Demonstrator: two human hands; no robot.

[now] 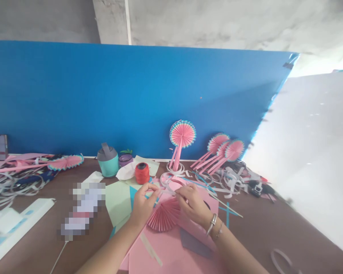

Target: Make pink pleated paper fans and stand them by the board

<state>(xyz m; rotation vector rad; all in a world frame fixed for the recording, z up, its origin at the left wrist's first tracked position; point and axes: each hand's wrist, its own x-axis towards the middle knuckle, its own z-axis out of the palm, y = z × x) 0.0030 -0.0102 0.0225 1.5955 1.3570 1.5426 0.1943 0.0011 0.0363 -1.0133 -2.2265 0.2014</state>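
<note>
Pleated paper (163, 220): was judged light, springy, crushable; best pinched along folds.
Left hand (143, 202), right hand (193, 204): fingertips were curled close; grip couldn't be told.

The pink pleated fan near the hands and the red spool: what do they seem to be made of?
The pink pleated fan looks like matte paper or card: crisp, narrow folds. The red spool, bulging round a dark, perhaps plastic core, looks like wound thread; fibre and finish are too small to tell.
</note>
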